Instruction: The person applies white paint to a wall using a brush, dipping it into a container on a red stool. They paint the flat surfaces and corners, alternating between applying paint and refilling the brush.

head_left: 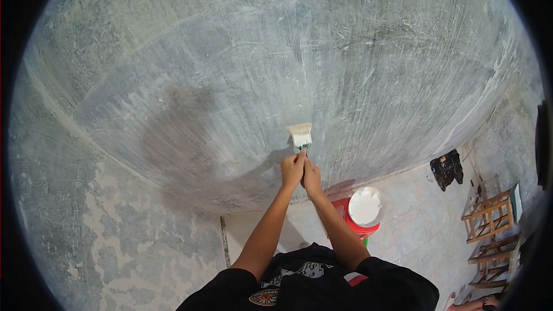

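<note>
A paintbrush [300, 136] with pale, white-coated bristles points upward against the grey wall [247, 80], its bristle tips at the wall's surface. Both my hands are closed around its handle, just below the bristles. My left hand [292, 171] has its thumb lying along the handle. Right beside it, my right hand [311, 178] wraps the handle from the other side. Most of the handle is hidden by my fingers. Streaky whitish strokes run up the wall above the brush.
Below my right forearm, a tub of white paint [365, 207] sits on a red stand [349, 224]. A black plastic bag [446, 169] lies near the wall's foot. Wooden chairs [488, 219] stand at right. Another person's limb [475, 305] shows at the lower right edge.
</note>
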Available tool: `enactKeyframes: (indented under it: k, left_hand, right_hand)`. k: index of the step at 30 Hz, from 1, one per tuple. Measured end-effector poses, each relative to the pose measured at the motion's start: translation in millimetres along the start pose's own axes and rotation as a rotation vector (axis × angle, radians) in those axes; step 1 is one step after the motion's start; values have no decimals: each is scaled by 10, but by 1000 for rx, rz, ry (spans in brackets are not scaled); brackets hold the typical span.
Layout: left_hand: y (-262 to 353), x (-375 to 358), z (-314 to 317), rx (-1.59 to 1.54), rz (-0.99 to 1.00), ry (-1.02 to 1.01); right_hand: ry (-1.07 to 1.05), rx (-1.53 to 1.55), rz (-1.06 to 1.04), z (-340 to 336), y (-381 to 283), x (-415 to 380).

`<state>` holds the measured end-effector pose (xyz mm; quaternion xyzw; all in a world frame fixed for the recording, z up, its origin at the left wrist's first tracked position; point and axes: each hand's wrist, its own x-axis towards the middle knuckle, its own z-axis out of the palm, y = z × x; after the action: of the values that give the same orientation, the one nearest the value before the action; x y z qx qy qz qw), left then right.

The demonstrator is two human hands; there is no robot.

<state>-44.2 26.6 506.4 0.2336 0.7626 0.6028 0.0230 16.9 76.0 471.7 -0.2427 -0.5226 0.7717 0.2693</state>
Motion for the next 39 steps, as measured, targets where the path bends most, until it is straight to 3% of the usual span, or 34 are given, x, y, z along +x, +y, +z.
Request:
enactKeyframes:
  k: [2, 4, 5, 6, 7, 11, 13, 21, 23, 26, 29, 31, 39]
  left_hand:
    - [-410, -121, 85, 52, -37, -28]
    - [-904, -219, 185, 141, -248, -108]
    - [-1124, -284, 224, 141, -250, -112]
    - [-1323, -339, 257, 85, -395, -162]
    - [-1346, -392, 249, 29, -542, -211]
    - [-873, -593, 40, -192, -581, -290]
    - [-286, -611, -185, -346, -471, -251]
    - [1865, 166, -1439, -280, 270, 54]
    - [2209, 396, -1681, -344, 357, 115]
    - [2326, 618, -1891, -378, 255, 182]
    - [1565, 800, -1985, -235, 229, 159]
    - [1043, 697, -1876, -172, 150, 189]
    - [-557, 26, -1482, -268, -136, 194]
  right_hand:
    - [30, -21, 43, -108, 193, -90]
    - [-17, -6, 281, -235, 302, -199]
    - [-13, -6, 283, -292, 379, -255]
    - [-2, -41, 347, -340, 456, -296]
    - [7, -78, 411, -369, 489, -344]
    - [34, -174, 328, -374, 456, -549]
    - [33, -164, 144, -153, -30, -738]
    - [-272, -137, -539, 1200, -1970, -735]
    - [-331, -123, -682, 1566, -2260, -614]
    - [-356, -181, -637, 1928, -2197, -350]
    - [-325, -257, -468, 2004, -1656, -190]
    - [-275, -262, -495, 1927, -1072, -129]
    - [-161, -250, -251, 1431, 679, -307]
